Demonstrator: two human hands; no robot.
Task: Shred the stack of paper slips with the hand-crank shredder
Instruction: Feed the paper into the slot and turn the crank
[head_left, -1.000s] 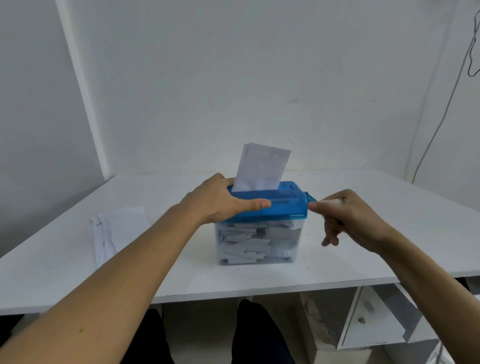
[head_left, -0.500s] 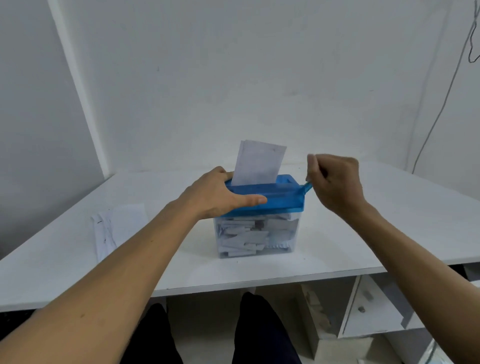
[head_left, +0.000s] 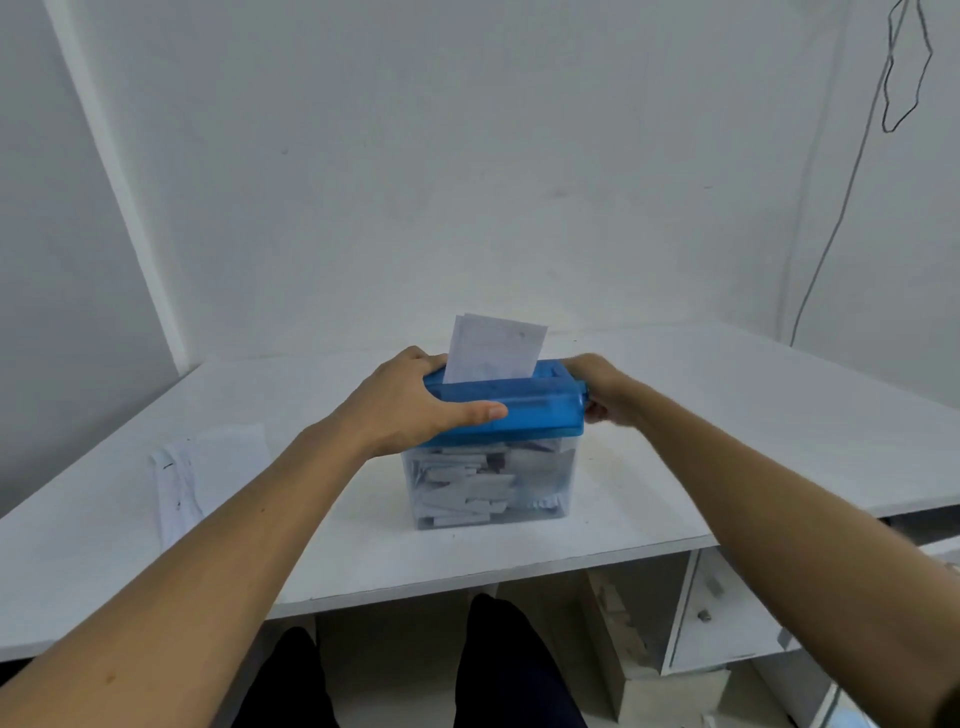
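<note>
You face a plain white back wall (head_left: 467, 182), evenly and softly lit. A pale strip (head_left: 117, 182) runs up the far left corner, where the left wall (head_left: 47, 270) meets it. By the right wall (head_left: 914, 270) a thin dark cable (head_left: 842, 208) hangs down behind the white table (head_left: 753, 410). Under the table's near right side stands a white drawer unit (head_left: 727, 618).
</note>
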